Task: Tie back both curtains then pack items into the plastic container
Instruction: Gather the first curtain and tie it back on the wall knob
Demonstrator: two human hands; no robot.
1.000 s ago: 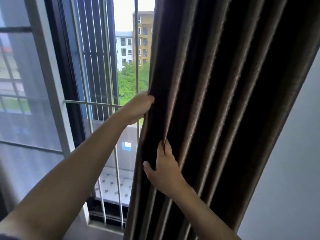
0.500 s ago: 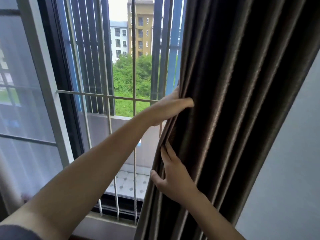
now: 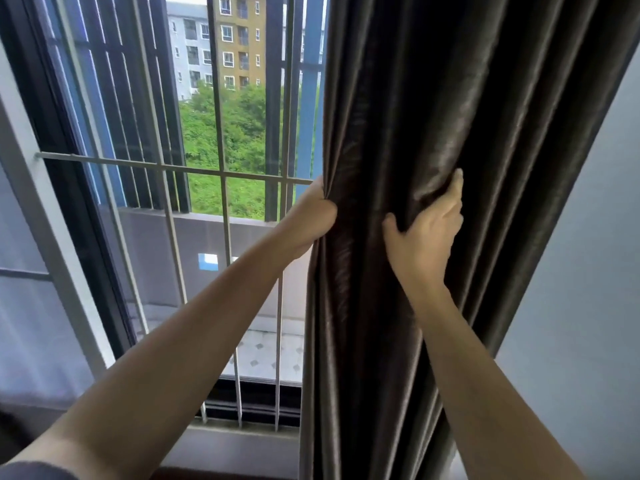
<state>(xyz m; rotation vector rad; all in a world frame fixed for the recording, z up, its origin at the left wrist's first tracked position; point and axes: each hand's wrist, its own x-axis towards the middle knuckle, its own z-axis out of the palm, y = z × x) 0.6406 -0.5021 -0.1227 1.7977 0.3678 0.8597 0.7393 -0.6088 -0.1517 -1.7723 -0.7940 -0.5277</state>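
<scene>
A dark brown pleated curtain (image 3: 433, 98) hangs at the right side of the window, gathered into a thick bundle against the wall. My left hand (image 3: 313, 220) grips the curtain's left edge, its fingers hidden behind the fabric. My right hand (image 3: 427, 233) clasps folds in the middle of the bundle, thumb on the left and fingers curled around the right. No tie-back and no plastic container are in view.
The window has a white metal grille (image 3: 221, 174) and a dark frame (image 3: 62, 140); a balcony, trees and buildings lie outside. A pale grey wall (image 3: 581, 271) stands right of the curtain. A window sill (image 3: 235, 445) runs below.
The curtain's left edge has been pushed further right, uncovering more window. My right hand moved up and right from lying flat on the folds and now clasps them. My left hand closed on the edge.
</scene>
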